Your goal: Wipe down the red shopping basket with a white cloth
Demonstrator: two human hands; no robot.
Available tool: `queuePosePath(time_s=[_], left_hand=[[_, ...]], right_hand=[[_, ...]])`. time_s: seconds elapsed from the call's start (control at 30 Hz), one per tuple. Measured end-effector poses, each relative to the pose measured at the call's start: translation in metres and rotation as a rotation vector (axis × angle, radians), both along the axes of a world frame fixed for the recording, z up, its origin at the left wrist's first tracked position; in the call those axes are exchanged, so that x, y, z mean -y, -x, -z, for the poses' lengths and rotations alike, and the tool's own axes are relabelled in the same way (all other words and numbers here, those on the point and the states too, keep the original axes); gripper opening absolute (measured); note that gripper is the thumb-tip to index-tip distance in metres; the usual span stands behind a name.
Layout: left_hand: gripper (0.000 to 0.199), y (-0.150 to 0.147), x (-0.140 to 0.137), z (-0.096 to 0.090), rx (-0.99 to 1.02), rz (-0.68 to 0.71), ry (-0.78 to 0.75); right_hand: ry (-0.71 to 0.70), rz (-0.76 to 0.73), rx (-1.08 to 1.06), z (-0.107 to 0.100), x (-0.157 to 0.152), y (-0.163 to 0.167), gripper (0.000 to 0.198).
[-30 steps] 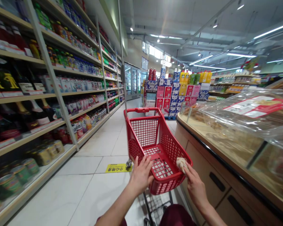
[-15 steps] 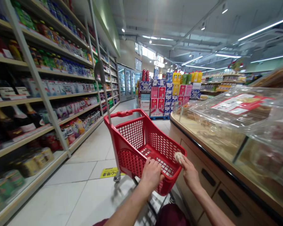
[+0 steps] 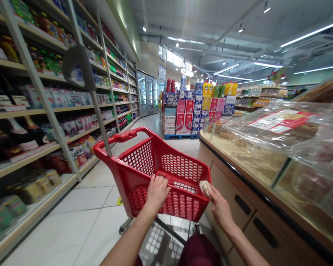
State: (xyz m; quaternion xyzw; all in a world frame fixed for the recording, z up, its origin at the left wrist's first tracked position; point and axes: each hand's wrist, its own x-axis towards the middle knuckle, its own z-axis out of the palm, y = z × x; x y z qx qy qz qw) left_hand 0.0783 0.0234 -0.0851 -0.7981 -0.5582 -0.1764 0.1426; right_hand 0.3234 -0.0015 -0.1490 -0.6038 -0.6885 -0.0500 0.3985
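In front of me stands a red plastic shopping cart (image 3: 166, 201) with latticed sides and a grey upright pole at its handle end. My left hand (image 3: 157, 190) has its fingers hooked over the near rim of the basket; the thumb lies on the outer side. At the basket's right end, my right hand (image 3: 219, 204) pinches a crumpled off-white cloth (image 3: 204, 187) against the corner of the rim. Nothing is visible lying in the basket. The fingertips of my left hand are partly hidden inside the rim.
Shelves of bottles and cans (image 3: 72, 136) run along the left. On the right is a wooden counter (image 3: 224, 188) with clear plastic covers (image 3: 269, 122). Stacked drink cartons (image 3: 183, 114) stand on a blue pallet ahead. My knee (image 3: 199, 251) is below the cart.
The cart has swung left and closer, its handle end moving most, with the pole tilting further left. Both hands have moved left with the rim, still holding the rim and the cloth.
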Motion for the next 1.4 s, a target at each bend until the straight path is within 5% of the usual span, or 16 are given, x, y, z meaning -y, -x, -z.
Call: queuePosePath(time_s=[0.13,0.37,0.57,0.7,0.8,0.97,1.2,1.4], left_hand=[[0.02,-0.002,0.003,0.004,0.046,-0.005,0.001],[0.041,0.043,0.009,0.005,0.069,-0.064,-0.044],[0.044,0.038,0.014,0.006,0.057,-0.07,-0.01],[0.047,0.031,0.016,0.006,0.047,-0.087,0.028],[0.05,0.023,0.016,0.004,0.035,-0.108,0.035],[0.054,0.016,0.016,0.001,-0.009,-0.082,0.056],[0.06,0.004,0.014,0.01,-0.036,-0.084,0.043],[0.058,0.021,0.016,-0.001,-0.046,-0.102,0.002]], right_hand=[[-0.053,-0.038,-0.018,0.0,0.015,0.028,0.049],[-0.107,0.092,0.007,0.006,-0.014,0.016,0.052],[-0.151,-0.15,0.039,-0.001,-0.021,0.056,0.059],[-0.135,0.022,0.017,0.007,-0.02,0.025,0.052],[-0.149,0.095,-0.03,0.008,-0.018,0.034,0.056],[-0.186,-0.135,0.063,-0.003,-0.019,0.07,0.055],[-0.16,0.154,-0.024,0.006,-0.025,0.02,0.055],[-0.195,-0.068,0.028,0.004,-0.024,0.044,0.052]])
